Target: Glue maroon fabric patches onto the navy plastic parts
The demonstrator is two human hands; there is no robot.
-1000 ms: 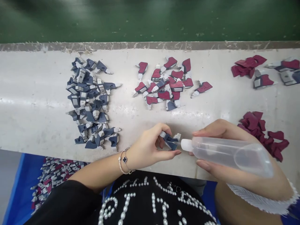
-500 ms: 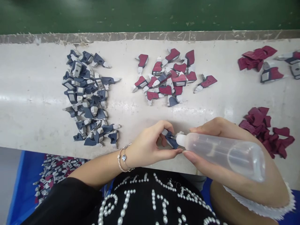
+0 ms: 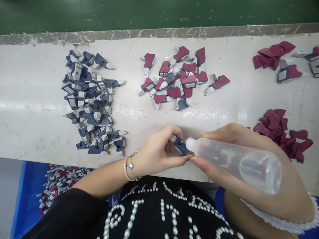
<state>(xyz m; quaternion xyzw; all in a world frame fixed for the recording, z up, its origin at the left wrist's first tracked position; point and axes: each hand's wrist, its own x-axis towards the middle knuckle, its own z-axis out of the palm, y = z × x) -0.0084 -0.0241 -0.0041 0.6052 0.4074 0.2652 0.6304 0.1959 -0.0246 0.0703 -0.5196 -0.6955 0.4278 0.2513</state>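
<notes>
Near the table's front edge, my left hand (image 3: 159,152) pinches a small dark blue and grey part (image 3: 180,146) between thumb and fingers. My right hand (image 3: 219,162) is wrapped round a translucent squeeze bottle (image 3: 231,162), which lies almost level with its white cap (image 3: 190,145) toward the left. The cap end is right at the blue part; whether its tip touches the part is hidden. Beyond my hands lies a pile of grey-blue parts with dark red faces (image 3: 188,81). To the left is a larger pile of blue and grey parts (image 3: 92,103).
Dark red pieces lie in two heaps at the right, one far (image 3: 272,54) and one nearer (image 3: 274,129). More assembled parts (image 3: 290,72) are at the far right. A blue bin (image 3: 23,199) full of parts stands below the table at the left. A green surface (image 3: 159,13) runs behind the table.
The bottle's cap has shifted slightly left, closer to the blue part. Both hands keep their holds. The table and its piles appear slightly higher and further left in view.
</notes>
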